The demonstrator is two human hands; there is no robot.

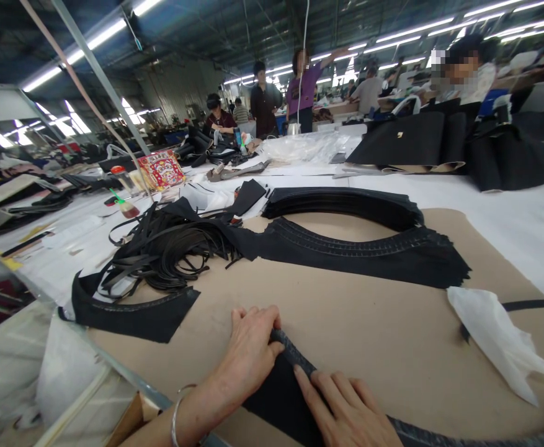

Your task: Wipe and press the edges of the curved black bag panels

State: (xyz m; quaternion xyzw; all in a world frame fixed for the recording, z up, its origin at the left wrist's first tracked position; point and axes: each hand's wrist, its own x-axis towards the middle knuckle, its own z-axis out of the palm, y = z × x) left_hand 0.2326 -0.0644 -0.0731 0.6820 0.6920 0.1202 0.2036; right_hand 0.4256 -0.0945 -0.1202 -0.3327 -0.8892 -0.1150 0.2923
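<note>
A curved black fabric piece [281, 397] with a grey-looking edge strip lies on the tan board [346, 310] in front of me. My left hand [253, 344] pinches the far end of that edge between thumb and fingers. My right hand [341, 406] lies on the piece just to the right, its fingers stretched along the strip. Farther off rest a black piece with stitch-like marks along its curve [369, 257] and a stack of curved black pieces [341, 205]. On the left are a bundle of thin black strips [169, 248] and another curved black piece [132, 316].
A crumpled white sheet [495, 341] lies at right. Beyond are a red patterned box [161, 169], a small bottle with a green tip [126, 206], clear plastic [299, 148] and large black panels [406, 139]. Several people stand or sit in the background.
</note>
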